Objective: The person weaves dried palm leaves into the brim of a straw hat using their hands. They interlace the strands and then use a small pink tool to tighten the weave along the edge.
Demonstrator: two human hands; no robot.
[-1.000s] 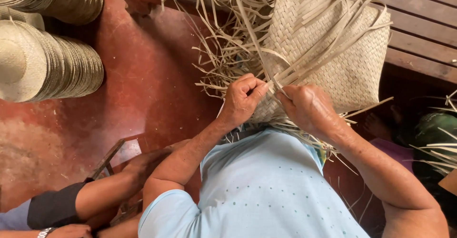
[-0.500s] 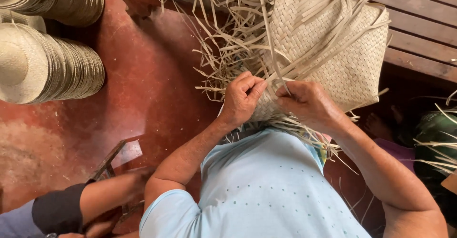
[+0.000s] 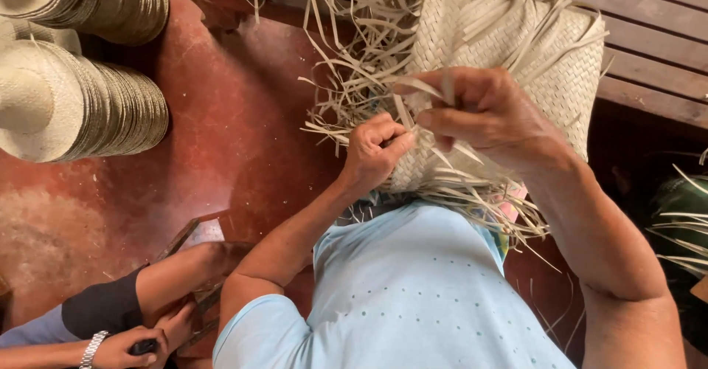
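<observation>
Looking down from the head camera, the only view here, the woven palm mat [image 3: 516, 66] lies in front of the person's chest, resting on the lap and reaching toward the wooden slats [image 3: 649, 52] at the upper right. A large part of it is already plaited into a tight, even checker pattern, so I judge the weaving well advanced. What is left is the near and left edges, where many loose palm strips [image 3: 354, 81] stick out unwoven in all directions. The left hand [image 3: 375, 151] has its fingers curled and pressed together on a few strips at the mat's lower edge. The right hand [image 3: 487, 114] is a little higher, its thumb and forefinger pinching one pale strip, the other fingers bent over the mat. On the red floor [image 3: 221, 140] at the left lie two stacks of finished straw hats [image 3: 96, 111], well apart from the mat. At the lower left another person's arm [image 3: 169, 280] in a dark sleeve reaches in, and that person's hand [image 3: 136, 347] holds a small dark object, which I cannot identify
</observation>
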